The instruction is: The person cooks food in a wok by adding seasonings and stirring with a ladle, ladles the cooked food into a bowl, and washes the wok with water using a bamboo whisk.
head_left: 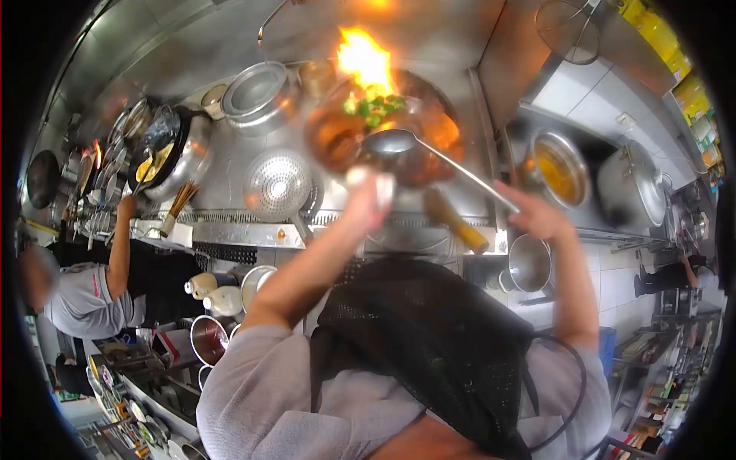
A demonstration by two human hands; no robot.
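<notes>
My left hand (368,203) is closed on a pale cloth (385,188) at the near rim of a large wok (333,142); the grip is blurred. Green vegetables (373,107) are at the wok's far side, with a tall flame (364,61) behind them. In my right hand (540,217) is the long handle of a metal ladle (392,141), its bowl over the near part of the wok. A yellowish wooden handle (460,224) sticks out toward me between my hands.
A perforated strainer (277,185) and stacked metal pots (255,92) stand left of the wok. On the right are a pot of orange liquid (558,169) and a tall pot (630,184). Another person (88,295) works at a wok (180,157) on the far left.
</notes>
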